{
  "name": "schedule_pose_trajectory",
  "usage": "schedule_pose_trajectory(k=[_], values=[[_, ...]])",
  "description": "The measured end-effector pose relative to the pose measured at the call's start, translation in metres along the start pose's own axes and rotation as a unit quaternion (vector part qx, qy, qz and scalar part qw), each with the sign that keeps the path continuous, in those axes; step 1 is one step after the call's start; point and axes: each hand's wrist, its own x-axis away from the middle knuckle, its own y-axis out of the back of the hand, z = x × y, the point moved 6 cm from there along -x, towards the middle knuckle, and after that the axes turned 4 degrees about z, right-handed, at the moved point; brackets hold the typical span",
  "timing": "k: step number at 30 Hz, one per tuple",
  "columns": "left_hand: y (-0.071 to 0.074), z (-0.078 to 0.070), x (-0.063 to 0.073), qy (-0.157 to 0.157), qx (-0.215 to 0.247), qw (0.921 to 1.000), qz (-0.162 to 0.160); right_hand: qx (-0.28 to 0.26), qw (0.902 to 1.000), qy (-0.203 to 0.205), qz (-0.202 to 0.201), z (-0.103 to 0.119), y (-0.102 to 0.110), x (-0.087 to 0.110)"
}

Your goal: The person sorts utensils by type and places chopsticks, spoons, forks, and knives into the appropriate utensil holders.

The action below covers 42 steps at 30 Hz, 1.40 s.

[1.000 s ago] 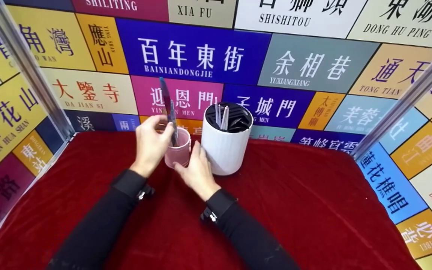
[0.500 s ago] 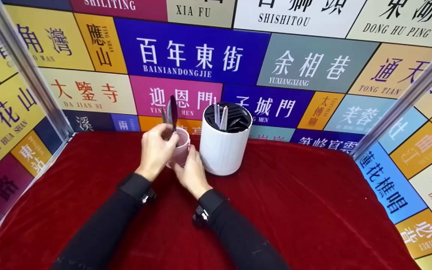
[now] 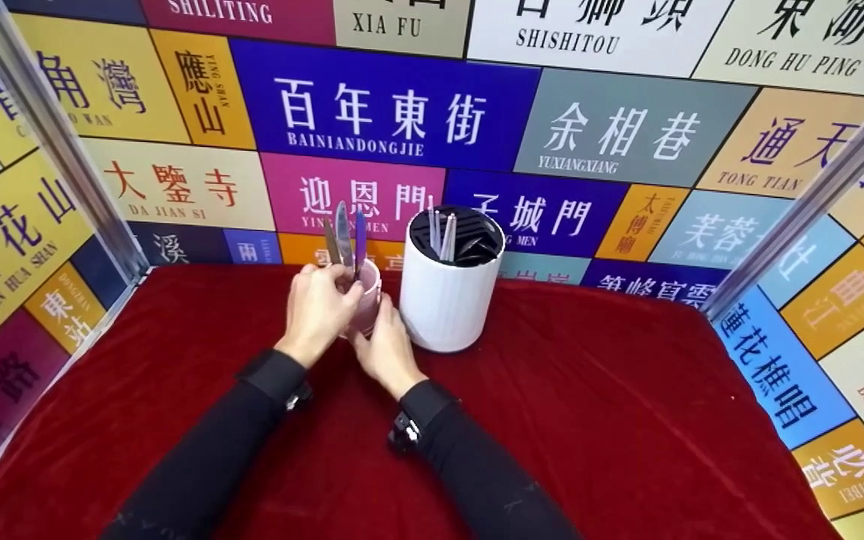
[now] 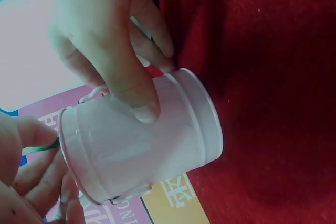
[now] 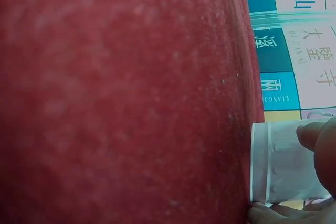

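My left hand is at the mouth of a small pink metal bucket, its thumb and fingers pinching upright slim cutlery. A silver table knife stands between a brownish slim piece and a purple-blue one; their lower parts are hidden by the hand and bucket. In the left wrist view a thin greenish piece shows between the left fingers. My right hand grips the bucket's side, its thumb lying across the wall in the left wrist view. The bucket's base is on the red cloth.
A white cylindrical holder with a black slotted top stands just right of the bucket, several thin pale sticks in it. Red cloth covers the table. Behind rises a wall of coloured signs, with metal posts at the corners.
The left hand has lowered and shifted slightly right with the cutlery, which now stands lower and fans into separate pieces. The right hand has stayed on the bucket.
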Motion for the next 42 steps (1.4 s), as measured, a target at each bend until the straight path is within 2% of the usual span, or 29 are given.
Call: schedule_pose_trajectory(k=[7, 12, 18, 21, 27, 35, 42], values=[[-0.005, -0.001, -0.002, 0.034, -0.026, 0.9989, 0.021, 0.007, 1.0000, -0.006, 0.005, 0.000, 0.002, 0.002], [-0.006, -0.002, -0.004, 0.048, -0.032, 0.9975, 0.041, 0.011, 0.9999, 0.010, 0.004, 0.001, 0.003, 0.001], [-0.007, 0.000, -0.006, 0.060, -0.043, 0.9960, 0.050, 0.014, 0.9992, 0.036, 0.002, 0.001, 0.004, 0.002], [-0.007, 0.001, -0.006, 0.064, -0.044, 0.9955, 0.054, 0.012, 0.9992, 0.035, 0.012, 0.001, 0.004, 0.002], [-0.006, 0.002, -0.003, 0.056, -0.032, 0.9967, 0.050, 0.013, 0.9992, 0.021, 0.031, 0.011, 0.013, 0.004], [-0.002, 0.002, 0.006, 0.038, -0.010, 0.9985, 0.039, 0.026, 0.9986, 0.032, 0.035, 0.023, 0.025, 0.009], [0.003, -0.003, 0.018, 0.008, 0.020, 0.9997, 0.015, 0.002, 0.9967, 0.015, 0.080, 0.036, 0.040, 0.017]])
